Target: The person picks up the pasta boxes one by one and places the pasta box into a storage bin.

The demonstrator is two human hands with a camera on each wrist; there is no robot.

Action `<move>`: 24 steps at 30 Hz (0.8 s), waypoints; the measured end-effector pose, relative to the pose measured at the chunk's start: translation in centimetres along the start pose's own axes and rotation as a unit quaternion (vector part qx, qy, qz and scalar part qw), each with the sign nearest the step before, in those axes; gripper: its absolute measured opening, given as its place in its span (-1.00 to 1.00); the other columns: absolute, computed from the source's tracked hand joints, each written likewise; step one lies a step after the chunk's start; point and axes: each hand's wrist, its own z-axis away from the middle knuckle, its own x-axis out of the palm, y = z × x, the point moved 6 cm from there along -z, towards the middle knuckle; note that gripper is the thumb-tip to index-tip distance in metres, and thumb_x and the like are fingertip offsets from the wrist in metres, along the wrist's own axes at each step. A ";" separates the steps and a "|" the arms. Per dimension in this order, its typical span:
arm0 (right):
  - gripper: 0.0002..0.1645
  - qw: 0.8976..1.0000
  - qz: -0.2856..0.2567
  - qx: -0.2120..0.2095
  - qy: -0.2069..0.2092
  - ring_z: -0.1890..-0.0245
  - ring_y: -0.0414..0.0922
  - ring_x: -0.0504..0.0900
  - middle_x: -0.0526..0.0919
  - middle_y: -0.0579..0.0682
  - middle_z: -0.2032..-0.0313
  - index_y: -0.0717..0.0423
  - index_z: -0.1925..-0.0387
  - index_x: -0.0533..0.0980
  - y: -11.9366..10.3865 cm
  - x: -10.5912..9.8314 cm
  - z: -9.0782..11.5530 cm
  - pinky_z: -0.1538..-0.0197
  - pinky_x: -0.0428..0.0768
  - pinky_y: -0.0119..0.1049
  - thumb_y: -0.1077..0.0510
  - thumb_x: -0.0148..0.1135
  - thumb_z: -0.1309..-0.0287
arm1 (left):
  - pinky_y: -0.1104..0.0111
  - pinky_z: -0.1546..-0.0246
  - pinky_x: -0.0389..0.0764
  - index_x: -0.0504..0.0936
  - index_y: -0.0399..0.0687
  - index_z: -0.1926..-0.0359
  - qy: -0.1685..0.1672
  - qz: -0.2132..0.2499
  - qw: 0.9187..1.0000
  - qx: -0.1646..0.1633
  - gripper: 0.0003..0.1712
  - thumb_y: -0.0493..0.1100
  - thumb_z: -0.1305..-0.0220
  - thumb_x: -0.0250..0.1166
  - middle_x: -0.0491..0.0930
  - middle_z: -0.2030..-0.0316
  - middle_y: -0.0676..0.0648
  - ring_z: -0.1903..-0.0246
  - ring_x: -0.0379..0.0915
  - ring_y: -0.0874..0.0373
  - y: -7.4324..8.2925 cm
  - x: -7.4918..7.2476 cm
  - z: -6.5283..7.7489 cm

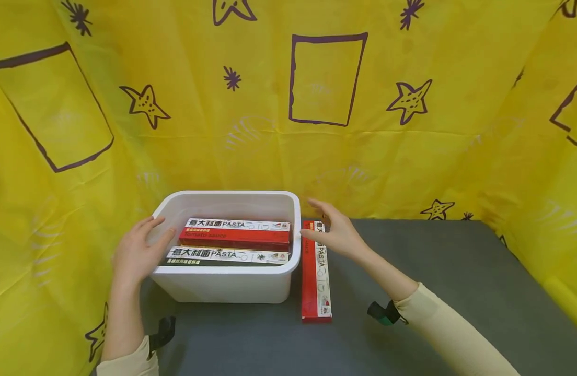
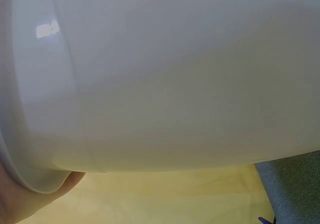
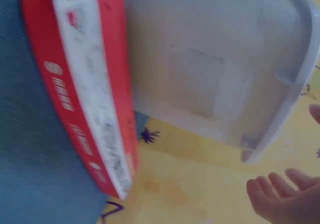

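Observation:
A white plastic bin [image 1: 227,284] stands left of centre on the dark table. Inside lie a red-and-white pasta box [image 1: 237,236] and, nearer the front, a dark-and-white pasta box [image 1: 227,255]. My left hand [image 1: 137,253] is at the bin's left rim, its fingers loosely extended and the thumb reaching over the edge; part of it is hidden behind the rim in the left wrist view. Past the right rim, my right hand [image 1: 337,232] hovers with parted fingers, holding nothing. Below it, another red-and-white pasta box [image 1: 316,292] lies lengthwise beside the bin.
A dark grey tabletop [image 1: 439,271] extends to the right of the loose box. Yellow cloth [image 1: 269,151] with drawn stars and frames hangs behind the table and along both sides. The bin stands close to the back cloth.

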 end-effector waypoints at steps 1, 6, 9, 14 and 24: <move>-0.08 1.000 -0.007 0.012 -0.002 -0.28 0.02 0.36 0.36 0.02 -0.34 -0.04 -0.42 0.26 0.4 0.1 0.4 -0.28 0.39 0.02 -0.03 0.45 -0.05 | -0.36 -0.10 0.16 0.41 -0.26 -0.31 0.000 0.000 1.000 0.001 -0.29 0.20 -0.40 0.04 0.28 -0.30 -0.43 -0.24 0.14 -0.49 0.0 0.0 0.0; 0.00 0.996 -0.047 0.072 -0.007 -0.36 0.11 0.24 0.20 0.08 -0.42 -0.01 -0.47 0.14 2.4 0.5 2.3 -0.31 0.34 0.08 -0.02 0.43 -0.07 | -0.38 -0.10 0.14 0.40 -0.26 -0.32 -0.004 -0.003 1.000 0.000 -0.26 0.23 -0.40 0.02 0.26 -0.31 -0.43 -0.25 0.12 -0.48 -0.2 0.1 0.2; 0.04 0.993 -0.069 0.091 -0.002 -0.38 0.15 0.21 0.13 0.11 -0.44 -0.01 -0.48 0.10 3.4 0.8 3.3 -0.32 0.31 0.10 0.00 0.43 -0.06 | -0.39 -0.09 0.14 0.40 -0.25 -0.32 -0.006 -0.005 1.000 -0.001 -0.26 0.24 -0.40 0.01 0.26 -0.32 -0.42 -0.25 0.12 -0.49 -0.2 0.2 0.1; 0.07 0.990 -0.082 0.114 0.014 -0.38 0.17 0.21 0.10 0.13 -0.44 -0.01 -0.49 0.07 4.9 1.2 4.7 -0.32 0.31 0.11 0.01 0.45 -0.04 | -0.38 -0.10 0.14 0.40 -0.26 -0.31 -0.005 -0.002 1.000 0.000 -0.27 0.22 -0.40 0.03 0.26 -0.32 -0.43 -0.24 0.12 -0.49 -0.2 0.2 0.1; 0.11 0.974 -0.127 0.187 0.031 -0.38 0.20 0.15 0.06 0.17 -0.44 0.04 -0.47 0.07 7.6 2.7 6.8 -0.32 0.28 0.15 0.01 0.47 0.02 | -0.40 -0.07 0.15 0.39 -0.24 -0.33 -0.008 -0.004 1.000 -0.006 -0.27 0.22 -0.40 0.03 0.25 -0.33 -0.42 -0.24 0.12 -0.50 -0.3 0.2 0.1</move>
